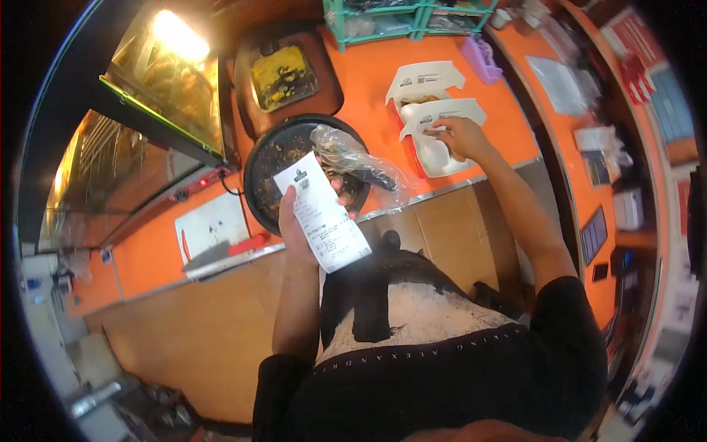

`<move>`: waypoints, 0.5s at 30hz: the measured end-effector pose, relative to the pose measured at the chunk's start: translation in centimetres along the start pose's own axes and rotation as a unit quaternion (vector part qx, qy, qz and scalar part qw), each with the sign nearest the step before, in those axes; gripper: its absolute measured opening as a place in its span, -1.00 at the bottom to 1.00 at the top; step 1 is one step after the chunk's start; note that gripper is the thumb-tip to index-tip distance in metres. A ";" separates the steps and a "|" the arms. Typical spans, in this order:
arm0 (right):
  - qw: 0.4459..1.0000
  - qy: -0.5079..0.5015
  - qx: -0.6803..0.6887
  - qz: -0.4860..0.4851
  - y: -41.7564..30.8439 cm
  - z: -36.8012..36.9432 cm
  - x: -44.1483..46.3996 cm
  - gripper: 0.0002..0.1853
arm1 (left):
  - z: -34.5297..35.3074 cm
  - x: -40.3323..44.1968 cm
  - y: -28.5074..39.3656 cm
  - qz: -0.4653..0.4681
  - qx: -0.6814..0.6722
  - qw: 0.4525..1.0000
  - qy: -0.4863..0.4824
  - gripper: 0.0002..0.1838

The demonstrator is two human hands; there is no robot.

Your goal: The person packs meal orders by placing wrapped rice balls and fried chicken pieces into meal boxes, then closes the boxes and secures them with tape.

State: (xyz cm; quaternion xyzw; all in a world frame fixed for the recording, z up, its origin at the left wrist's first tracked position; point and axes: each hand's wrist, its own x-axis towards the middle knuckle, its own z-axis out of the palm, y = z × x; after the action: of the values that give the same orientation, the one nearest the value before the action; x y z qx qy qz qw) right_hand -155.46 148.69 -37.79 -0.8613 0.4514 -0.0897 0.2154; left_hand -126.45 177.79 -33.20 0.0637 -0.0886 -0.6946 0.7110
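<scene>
My left hand (291, 221) is closed on a long white printed receipt (324, 221), its thumb in front and fingertips showing at the far edge. Beside those fingertips lies a crumpled clear plastic bag (342, 151), overlapping a round black pan (258, 166) with brown crumbs. My right hand (462, 138) reaches into the nearer of two open takeaway boxes (421, 163), white with red sides. Its fingers are bent together over the contents; what they pinch, if anything, is hidden. A white rounded cup (436, 155) sits in this box. Brown food shows in the farther box (423, 74).
A tray with yellow, charred residue (283, 74) stands behind the pan. At left are a lit glass cabinet (169, 81), a white cutting board (213, 221) and a red-handled knife (221, 253). Green racks (375, 26) and a purple basket (481, 59) line the back.
</scene>
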 end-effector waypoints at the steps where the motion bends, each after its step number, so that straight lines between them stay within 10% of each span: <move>1: 0.998 0.026 0.000 -0.063 2.1 0.2 1.6 -0.70 | 0.5 0.9 -1.0 0.015 -0.011 1.000 0.006 -0.35; 11: 0.914 0.057 0.400 -0.019 10.6 8.0 -2.1 -0.79 | 2.8 5.9 -5.5 0.083 -0.055 0.995 -0.003 -0.40; 15: 0.949 0.127 0.285 -0.034 11.6 9.9 -8.8 -0.76 | 2.6 7.1 -6.9 0.121 -0.053 0.991 0.011 -0.39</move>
State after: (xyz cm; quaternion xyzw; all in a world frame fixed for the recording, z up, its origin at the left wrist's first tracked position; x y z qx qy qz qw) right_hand -165.66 152.93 -51.52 -0.7601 0.4015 -0.3304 0.3898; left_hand -133.57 170.56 -31.84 0.0226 -0.0505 -0.6064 0.7932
